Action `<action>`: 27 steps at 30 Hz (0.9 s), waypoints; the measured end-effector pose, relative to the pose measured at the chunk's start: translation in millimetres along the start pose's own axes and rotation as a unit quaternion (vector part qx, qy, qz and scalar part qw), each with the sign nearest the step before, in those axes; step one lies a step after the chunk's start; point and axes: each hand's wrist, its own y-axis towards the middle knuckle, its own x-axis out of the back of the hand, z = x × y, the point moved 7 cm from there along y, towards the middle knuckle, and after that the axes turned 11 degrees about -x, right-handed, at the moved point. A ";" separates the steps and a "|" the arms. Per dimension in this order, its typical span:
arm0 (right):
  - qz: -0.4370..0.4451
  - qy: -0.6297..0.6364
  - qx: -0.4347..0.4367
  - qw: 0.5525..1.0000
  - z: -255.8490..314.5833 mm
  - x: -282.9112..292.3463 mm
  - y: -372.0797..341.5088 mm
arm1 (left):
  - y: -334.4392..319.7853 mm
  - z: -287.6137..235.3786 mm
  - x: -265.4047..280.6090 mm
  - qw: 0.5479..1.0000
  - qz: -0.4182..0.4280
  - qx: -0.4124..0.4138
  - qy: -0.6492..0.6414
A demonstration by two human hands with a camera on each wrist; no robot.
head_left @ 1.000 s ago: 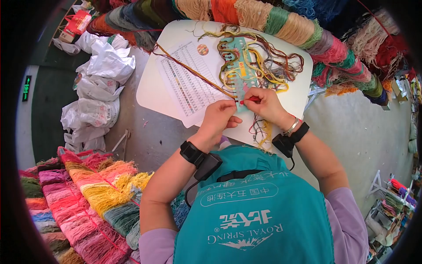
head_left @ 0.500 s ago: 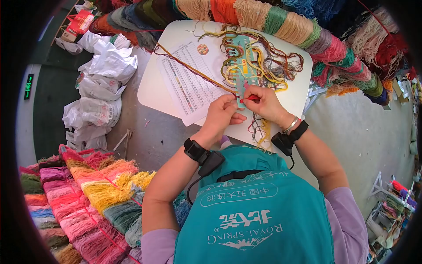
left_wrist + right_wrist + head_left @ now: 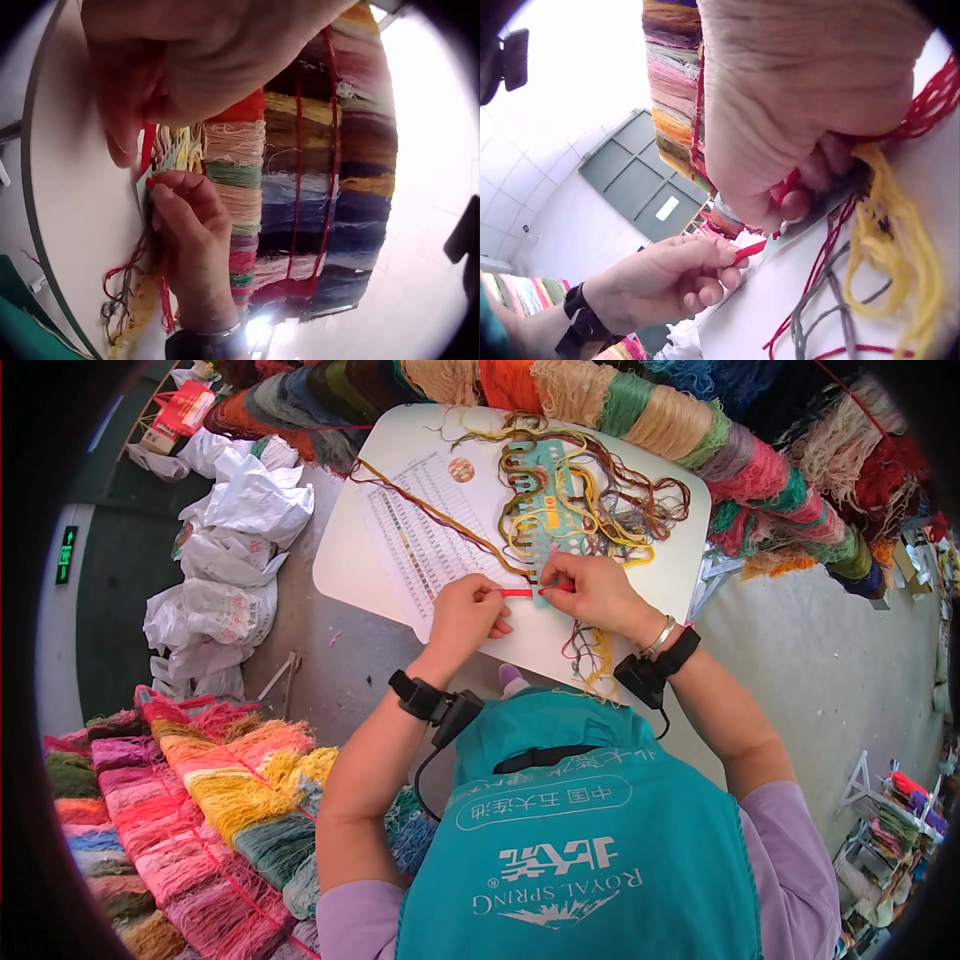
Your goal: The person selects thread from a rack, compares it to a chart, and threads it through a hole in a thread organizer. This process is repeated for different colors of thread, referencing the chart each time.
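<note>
A short stretch of red thread (image 3: pixel 517 593) runs taut between my two hands, low on the turquoise holed card (image 3: pixel 545 543). My left hand (image 3: pixel 465 618) pinches its left end between thumb and fingers, just off the card's edge. At the card's lower end, my right hand (image 3: pixel 592 592) pinches the red strands, partly covering that end. In the right wrist view the red strand (image 3: pixel 750 251) comes out of the left fingertips. Brown and olive threads (image 3: pixel 445 520) hang from the card toward the upper left. Yellow and brown threads (image 3: pixel 600 520) loop from its right side.
Card and hands are over a white tabletop (image 3: pixel 340 570). A printed chart sheet (image 3: pixel 405 510) lies left of the card. Hanging yarn bundles (image 3: pixel 680 425) line the table's far edge. More yarn (image 3: pixel 200 800) stands at lower left, white bags (image 3: pixel 240 510) at left.
My left hand has moved left, away from the card, and a taut red strand now shows between the hands. The right hand stays near the card's lower end. The brown-olive threads now sag slightly.
</note>
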 end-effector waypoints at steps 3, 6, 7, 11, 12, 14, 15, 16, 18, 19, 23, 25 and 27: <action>-0.002 -0.053 -0.018 0.998 3.4 -1.1 2.6 | -8.1 -0.2 3.4 0.998 0.002 0.025 -0.062; -0.020 -0.057 -0.011 0.998 8.7 0.0 1.4 | -12.0 -4.3 -5.4 0.993 0.008 0.039 -0.111; -0.018 -0.073 -0.020 0.997 9.8 -0.2 1.4 | -11.6 -3.3 -7.1 0.991 0.010 0.038 -0.125; -0.033 -0.134 -0.023 0.990 8.6 -6.3 3.3 | -9.9 -1.7 -23.1 0.984 0.074 -0.002 -0.159; -0.042 -0.148 -0.017 0.988 9.4 -7.3 3.6 | -12.4 -5.7 -28.7 0.980 0.093 0.001 -0.178; -0.030 -0.107 -0.047 0.993 6.1 -7.1 5.1 | -18.7 -16.4 -39.2 0.968 0.132 0.008 -0.215; -0.024 -0.087 -0.062 0.994 4.8 -6.8 5.7 | -17.2 -15.3 -37.9 0.969 0.126 0.012 -0.212; -0.019 -0.044 -0.059 0.997 1.9 -6.8 7.4 | -14.0 -13.7 -36.2 0.970 0.120 0.015 -0.209; -0.008 0.042 -0.051 0.998 -1.3 -4.8 10.4 | -6.0 -9.6 -33.7 0.976 0.103 0.005 -0.190; 0.005 0.017 -0.060 0.998 -0.1 -3.6 9.2 | -1.0 -7.1 -33.3 0.981 0.090 -0.009 -0.172; 0.038 0.039 -0.069 0.996 -4.1 0.0 6.4 | 3.4 -23.1 -42.5 0.992 0.084 -0.090 -0.014; 0.049 0.099 -0.062 0.992 -15.2 -5.3 8.8 | 9.4 -27.3 -41.9 0.978 0.087 -0.168 0.090; 0.062 0.150 -0.056 0.985 -20.7 -7.1 11.4 | 15.7 -24.6 -43.9 0.962 0.081 -0.229 0.127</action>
